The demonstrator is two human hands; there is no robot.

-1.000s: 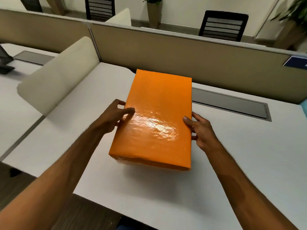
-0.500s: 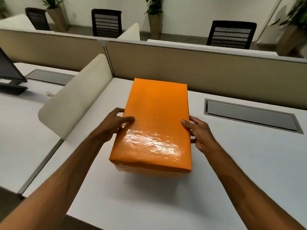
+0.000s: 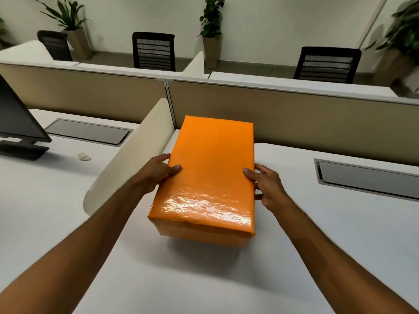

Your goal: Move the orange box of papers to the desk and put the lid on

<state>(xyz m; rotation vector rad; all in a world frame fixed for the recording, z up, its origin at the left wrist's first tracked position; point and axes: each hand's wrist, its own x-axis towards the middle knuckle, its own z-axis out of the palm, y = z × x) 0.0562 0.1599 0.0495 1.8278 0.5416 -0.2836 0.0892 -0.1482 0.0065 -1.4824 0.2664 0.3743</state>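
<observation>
A glossy orange box (image 3: 208, 177) with its lid on rests on the white desk (image 3: 181, 279), long side running away from me toward the beige partition. My left hand (image 3: 158, 172) grips its left edge, thumb on top of the lid. On the right edge sits my right hand (image 3: 265, 184), thumb on the lid and fingers down the side. The box's contents are hidden.
A curved cream divider (image 3: 133, 155) stands just left of the box. Beyond it, a monitor (image 3: 15, 123) and a crumpled scrap (image 3: 84, 156) sit on the neighbouring desk. The beige partition (image 3: 317, 123) backs the desk, a grey cable tray (image 3: 367, 177) lies to the right, and chairs and plants stand behind.
My view has tilted up and shifted left, showing more of the room. Both hands stay on the box's sides and the box sits in about the same spot on the desk.
</observation>
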